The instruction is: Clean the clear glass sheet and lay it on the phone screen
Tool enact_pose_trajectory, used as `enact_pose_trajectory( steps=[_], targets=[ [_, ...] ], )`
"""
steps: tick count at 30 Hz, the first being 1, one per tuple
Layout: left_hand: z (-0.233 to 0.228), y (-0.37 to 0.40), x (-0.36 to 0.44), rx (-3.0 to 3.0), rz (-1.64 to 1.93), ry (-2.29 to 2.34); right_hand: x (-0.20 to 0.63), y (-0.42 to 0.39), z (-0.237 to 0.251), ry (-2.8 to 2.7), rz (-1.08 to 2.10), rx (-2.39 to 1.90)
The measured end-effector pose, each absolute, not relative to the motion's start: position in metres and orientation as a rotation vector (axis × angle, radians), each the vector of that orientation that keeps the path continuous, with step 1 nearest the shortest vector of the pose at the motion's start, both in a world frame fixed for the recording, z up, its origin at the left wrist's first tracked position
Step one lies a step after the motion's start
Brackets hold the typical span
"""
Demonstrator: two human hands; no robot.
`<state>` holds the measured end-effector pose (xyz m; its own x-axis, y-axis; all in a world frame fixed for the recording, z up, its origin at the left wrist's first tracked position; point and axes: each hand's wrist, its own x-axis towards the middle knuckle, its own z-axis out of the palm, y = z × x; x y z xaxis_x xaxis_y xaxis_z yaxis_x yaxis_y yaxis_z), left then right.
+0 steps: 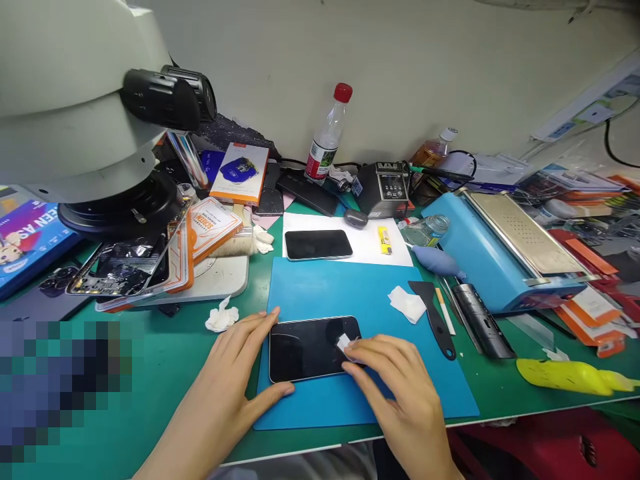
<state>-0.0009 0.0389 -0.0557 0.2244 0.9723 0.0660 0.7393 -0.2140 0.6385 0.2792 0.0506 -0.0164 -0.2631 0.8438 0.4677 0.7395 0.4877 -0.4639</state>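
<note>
1. Phone (310, 348) lies flat, screen up, dark glass, on the near part of the blue mat (350, 293), long side across the view.
2. Left hand (240, 363) braces the phone's left end: fingers spread along the top-left edge, thumb at the bottom-left corner. Palm down, not clenched, steadying rather than gripping.
3. Right hand (395, 380) sits at the phone's right end, fingertips pinching a small white wipe (345, 344) down onto the glass.
4. Blue mat rests on the green bench (170, 360), its front edge near the bench edge.
5. On the mat, right of the phone: 1 crumpled white tissue (407, 304), and a black scraper (434, 317) lying partly off the mat's right edge.
6. Behind the mat: white sheet (370, 248) with a 2nd dark phone (319, 245) and a small yellow tube (384, 240) on it, well apart from each other.
7. Left of the mat: another tissue wad (221, 316) on the bench; behind it a microscope (75, 113) over a stack of opened phone parts and orange packs.
8. Right: blue laminating machine (500, 257); yellow tool (570, 375) near the bench's front edge.
9. Back wall: clear bottle with red cap (327, 137), small black station (384, 189) beside it.
</note>
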Motion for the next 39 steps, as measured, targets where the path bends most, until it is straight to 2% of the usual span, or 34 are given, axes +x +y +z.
enact_pose_trajectory(
  steps=[7, 12, 18, 26, 31, 37, 39],
  targets=[
    [-0.057, 0.039, -0.001, 2.036, 0.65, 1.577, 0.289, 0.035, -0.022, -2.356, -0.141, -1.17],
    [-0.058, 0.039, -0.001, 2.03, 0.646, 1.564, 0.287, 0.032, -0.027, -2.512, -0.152, -1.136],
    [-0.058, 0.038, -0.002, 2.033, 0.63, 1.57, 0.273, 0.052, -0.03, -2.39, -0.13, -1.237],
    [-0.061, 0.041, 0.0, 2.047, 0.661, 1.573, 0.274, 0.025, -0.031, -2.45, -0.202, -1.176],
    [-0.061, 0.042, 0.0, 2.066, 0.658, 1.582, 0.256, 0.04, -0.035, -2.277, -0.272, -1.309],
    [-0.062, 0.041, -0.001, 2.085, 0.665, 1.559, 0.217, 0.032, -0.042, -2.431, -0.276, -1.049],
    [-0.061, 0.041, -0.001, 2.084, 0.662, 1.559, 0.224, 0.031, -0.041, -2.417, -0.262, -1.092]
  ],
)
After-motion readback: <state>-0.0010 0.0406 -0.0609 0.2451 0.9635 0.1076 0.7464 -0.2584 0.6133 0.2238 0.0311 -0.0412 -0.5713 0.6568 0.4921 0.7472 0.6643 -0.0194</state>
